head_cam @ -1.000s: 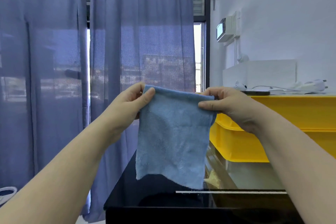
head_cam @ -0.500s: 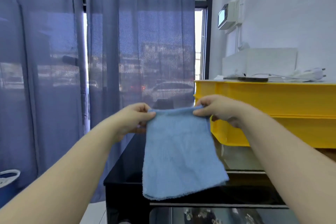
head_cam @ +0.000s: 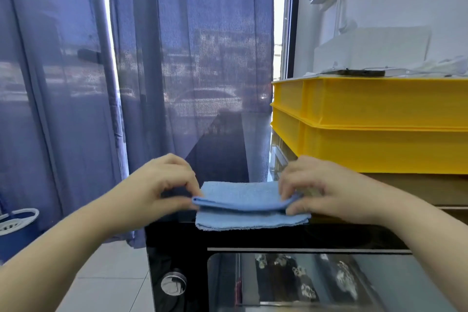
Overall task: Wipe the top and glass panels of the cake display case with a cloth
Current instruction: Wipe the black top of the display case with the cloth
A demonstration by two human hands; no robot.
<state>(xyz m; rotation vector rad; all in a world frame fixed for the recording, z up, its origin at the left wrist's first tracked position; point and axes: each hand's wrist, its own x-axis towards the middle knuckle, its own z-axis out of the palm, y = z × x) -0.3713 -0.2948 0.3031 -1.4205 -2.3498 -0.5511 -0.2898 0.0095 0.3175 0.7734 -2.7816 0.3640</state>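
A light blue cloth [head_cam: 243, 195] lies folded over on the black top of the cake display case [head_cam: 228, 139], near its front edge. My left hand [head_cam: 162, 185] pinches the fold's left end. My right hand [head_cam: 321, 185] pinches the right end, thumb under the upper layer. The case's front glass panel [head_cam: 329, 284] shows below, with reflections and dark items inside that I cannot make out.
Two stacked yellow crates [head_cam: 374, 121] stand on the right part of the case top, with a white box and cables above them. Blue curtains [head_cam: 152, 58] hang behind and to the left. A blue-and-white mop bucket [head_cam: 17, 225] sits on the tiled floor at far left.
Both hands have lowered the hanging cloth onto the case top and folded it over. The view has tilted down, so the front glass panel is now visible.
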